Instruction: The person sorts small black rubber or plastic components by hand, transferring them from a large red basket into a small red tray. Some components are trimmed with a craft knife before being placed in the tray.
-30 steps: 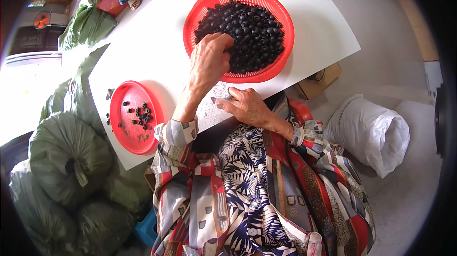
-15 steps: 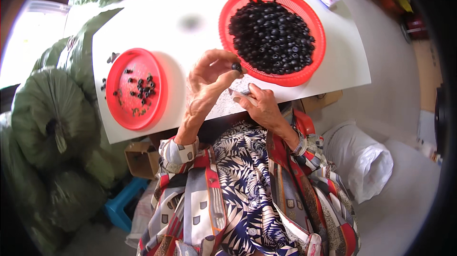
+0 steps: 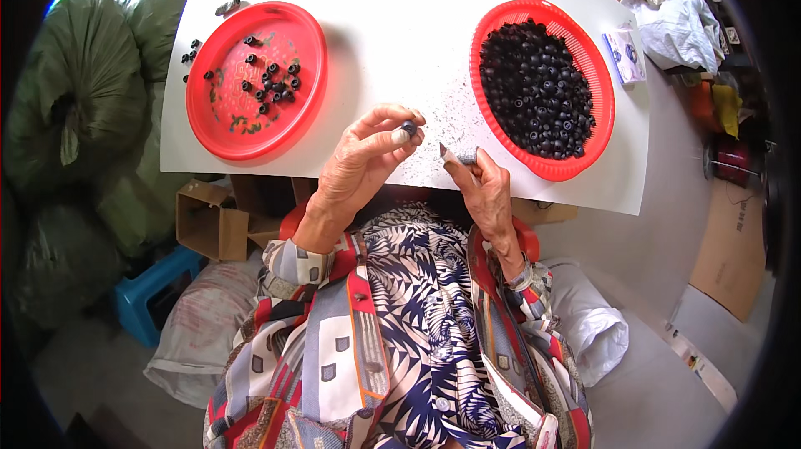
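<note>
Between the thumb and fingertips of my left hand (image 3: pixel 359 153) is a small black round piece (image 3: pixel 409 128). My right hand (image 3: pixel 488 199) is closed on a small knife (image 3: pixel 465 157) with a grey handle, its dark pointed tip turned toward the left hand but apart from the piece. Both hands are above the table's near edge. A red mesh basket (image 3: pixel 607 107) at the right is heaped with similar black pieces (image 3: pixel 538 90). On the left, a shallow red plate (image 3: pixel 313 48) bears several black hollow pieces (image 3: pixel 271 86) and greenish scraps.
Dark crumbs (image 3: pixel 438 119) speckle the white table (image 3: pixel 400 15) between plate and basket. Several black pieces (image 3: pixel 190 55) lie left of the plate. A small packet (image 3: pixel 626 55) sits beside the basket. Green sacks (image 3: pixel 75 98), a cardboard box (image 3: pixel 209 219) and a blue stool (image 3: pixel 150 299) stand at left.
The view has shifted, so the plate now appears higher and the basket farther right and lower. My hands show slightly different angles, with the knife tip now visible; each keeps its hold.
</note>
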`<state>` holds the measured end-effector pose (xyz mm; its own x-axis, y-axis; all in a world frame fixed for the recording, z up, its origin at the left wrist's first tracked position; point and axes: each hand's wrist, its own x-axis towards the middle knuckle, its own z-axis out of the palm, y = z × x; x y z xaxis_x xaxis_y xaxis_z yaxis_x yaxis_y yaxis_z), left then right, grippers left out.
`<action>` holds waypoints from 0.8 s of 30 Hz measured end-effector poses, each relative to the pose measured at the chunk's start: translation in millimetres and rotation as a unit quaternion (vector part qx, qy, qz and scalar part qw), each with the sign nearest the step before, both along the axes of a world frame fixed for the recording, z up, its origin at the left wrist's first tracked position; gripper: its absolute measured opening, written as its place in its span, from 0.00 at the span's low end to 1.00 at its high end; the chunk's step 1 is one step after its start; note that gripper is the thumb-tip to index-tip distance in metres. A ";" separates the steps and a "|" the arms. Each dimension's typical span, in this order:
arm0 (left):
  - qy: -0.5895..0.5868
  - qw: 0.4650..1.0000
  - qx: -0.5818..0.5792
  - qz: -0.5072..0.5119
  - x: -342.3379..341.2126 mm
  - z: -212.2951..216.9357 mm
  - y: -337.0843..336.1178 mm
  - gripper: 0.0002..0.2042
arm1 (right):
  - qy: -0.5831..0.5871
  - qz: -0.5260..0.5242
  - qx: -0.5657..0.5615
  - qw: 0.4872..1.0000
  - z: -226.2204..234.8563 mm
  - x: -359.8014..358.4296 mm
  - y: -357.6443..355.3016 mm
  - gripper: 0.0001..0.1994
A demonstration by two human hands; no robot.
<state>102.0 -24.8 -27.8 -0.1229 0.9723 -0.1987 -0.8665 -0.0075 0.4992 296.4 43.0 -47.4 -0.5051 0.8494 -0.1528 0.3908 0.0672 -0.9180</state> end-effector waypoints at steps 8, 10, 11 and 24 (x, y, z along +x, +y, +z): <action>-0.019 1.000 -0.001 0.000 -0.6 -9.7 -3.8 0.10 | 0.038 0.043 0.006 0.998 38.2 -0.5 3.7 0.18; -0.056 0.998 0.013 -0.007 0.7 -14.4 -4.6 0.10 | 0.050 0.074 0.043 0.995 48.4 -1.7 7.0 0.19; -0.057 0.998 0.013 -0.006 0.9 -14.1 -5.4 0.10 | 0.050 0.075 0.042 0.995 56.0 -5.0 6.6 0.19; 0.004 1.000 0.022 -0.016 2.4 -4.5 -10.8 0.09 | 0.024 0.094 0.017 0.995 65.1 -11.1 0.4 0.13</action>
<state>104.4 -35.5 -32.3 -0.0935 0.9835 -0.1548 -0.8628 -0.0025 0.5055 285.3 43.3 17.7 -0.6620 0.7431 -0.0977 0.3234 0.1657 -0.9316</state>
